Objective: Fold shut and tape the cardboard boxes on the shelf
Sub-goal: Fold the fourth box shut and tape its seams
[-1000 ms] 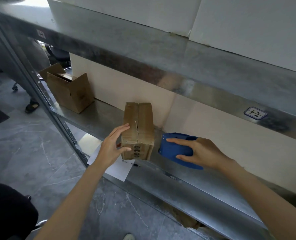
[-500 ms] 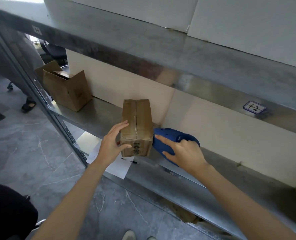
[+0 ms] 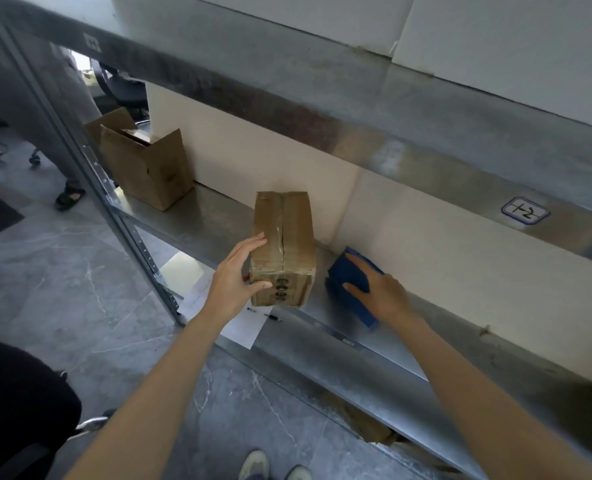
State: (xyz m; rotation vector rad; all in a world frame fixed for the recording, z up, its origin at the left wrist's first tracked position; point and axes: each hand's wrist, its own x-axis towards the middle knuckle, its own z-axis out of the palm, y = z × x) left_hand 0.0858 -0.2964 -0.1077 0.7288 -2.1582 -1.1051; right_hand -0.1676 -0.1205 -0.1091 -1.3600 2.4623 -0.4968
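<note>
The closed box (image 3: 284, 237) stands on the shelf (image 3: 218, 220) near its front edge. It is clasped at its near left corner by the left hand (image 3: 233, 282), with the thumb on the front face and the fingers over the top. It is judged light and stiff, though the flaps may give along the middle seam, so it is best held by corners and edges. Just beside it, the blue dispenser (image 3: 339, 275) is gripped by the right hand (image 3: 384, 296).
</note>
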